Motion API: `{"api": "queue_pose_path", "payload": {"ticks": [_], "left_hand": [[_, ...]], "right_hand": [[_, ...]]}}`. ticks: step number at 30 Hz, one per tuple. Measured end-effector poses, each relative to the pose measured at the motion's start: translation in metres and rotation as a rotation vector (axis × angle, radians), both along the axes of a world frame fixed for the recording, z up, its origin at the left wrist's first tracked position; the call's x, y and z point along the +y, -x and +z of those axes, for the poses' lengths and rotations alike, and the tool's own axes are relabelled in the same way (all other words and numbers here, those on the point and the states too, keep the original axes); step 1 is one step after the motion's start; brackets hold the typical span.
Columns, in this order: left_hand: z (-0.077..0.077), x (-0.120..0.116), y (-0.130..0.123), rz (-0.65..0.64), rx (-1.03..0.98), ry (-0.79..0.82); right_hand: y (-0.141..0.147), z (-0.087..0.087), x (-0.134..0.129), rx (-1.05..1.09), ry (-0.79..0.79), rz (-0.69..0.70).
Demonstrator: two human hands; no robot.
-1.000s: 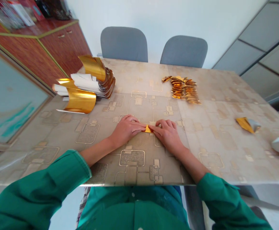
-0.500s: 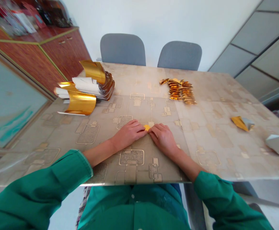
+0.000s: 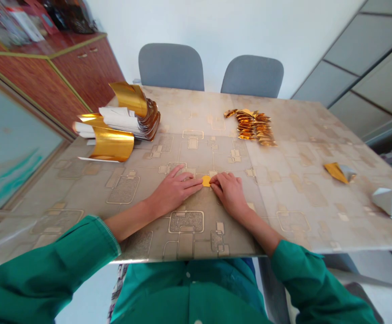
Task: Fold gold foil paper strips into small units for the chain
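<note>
Between my hands a small piece of gold paper (image 3: pixel 206 181) lies on the patterned tablecloth (image 3: pixel 189 145). My left hand (image 3: pixel 172 186) rests flat with its fingers spread, fingertips at the left edge of the paper. The fingers of my right hand (image 3: pixel 229 191) are closed in a pinch on the paper's right edge. Part of the paper is hidden under the fingertips. Farther back to the right are rows of folded gold paper pieces (image 3: pixel 255 127).
At the back left sit a stack of gold and white sheets (image 3: pixel 150 121) and a curled gold sheet (image 3: pixel 113 144). On the right lie a gold-and-silver paper piece (image 3: pixel 339 173) and a white folded paper (image 3: pixel 391 204). Two grey chairs (image 3: pixel 171 66) stand behind the table.
My left hand has moved a little to the left and its fingers have spread. More of the gold paper shows. My right hand stays nearly in place.
</note>
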State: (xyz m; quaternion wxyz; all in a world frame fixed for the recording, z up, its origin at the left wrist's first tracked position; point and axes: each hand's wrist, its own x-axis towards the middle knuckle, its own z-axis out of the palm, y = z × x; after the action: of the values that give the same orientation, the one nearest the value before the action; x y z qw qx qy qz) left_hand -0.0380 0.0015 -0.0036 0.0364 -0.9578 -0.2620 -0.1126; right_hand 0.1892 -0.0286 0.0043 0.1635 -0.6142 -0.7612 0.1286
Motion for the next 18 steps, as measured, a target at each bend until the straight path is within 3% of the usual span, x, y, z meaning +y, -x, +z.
{"api": "queue_pose_path", "payload": {"ticks": [9,18], "left_hand": [[-0.0047,-0.0034,0.0062,0.037,-0.043,0.028],[0.0004,-0.0044,-0.0008,0.041,-0.061,0.025]], "right_hand": [[0.0003,0.0043,0.0006,-0.129,-0.005,0.056],[-0.0014,0.0018,-0.002,-0.041,-0.008,0.025]]}}
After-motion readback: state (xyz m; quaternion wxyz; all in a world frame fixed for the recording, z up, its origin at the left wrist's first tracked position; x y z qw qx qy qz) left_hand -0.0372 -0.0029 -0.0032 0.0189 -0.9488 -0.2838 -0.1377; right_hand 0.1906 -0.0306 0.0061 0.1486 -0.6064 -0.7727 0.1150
